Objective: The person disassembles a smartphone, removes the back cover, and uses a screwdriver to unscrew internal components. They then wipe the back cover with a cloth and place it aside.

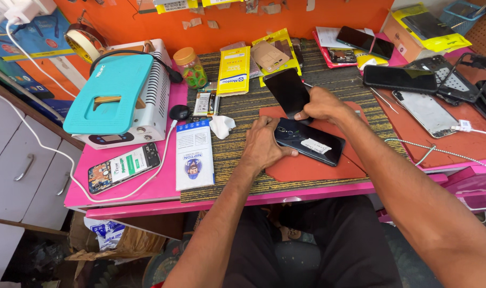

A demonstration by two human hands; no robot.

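While the teal-topped heating machine (115,93) is sitting off at the far left of the pink desk (163,186) with an opened phone (124,167) lying in front of it and a white box (194,154) just beside that, the real action is happening more toward the middle. The left hand (261,144) is pressing down flat on the near-left end of a black phone (309,141), which is lying on a red mat (307,165) with its long axis running from upper left down to lower right. The right hand (322,104) is sitting just behind it, pinching a dark glass panel (287,90) that's tilting up and away from the phone's far end. So both hands are clamped on something, nearly touching each other, and the left one looks closer to the phone body. Further right, more dark phones (400,78) are lying around.
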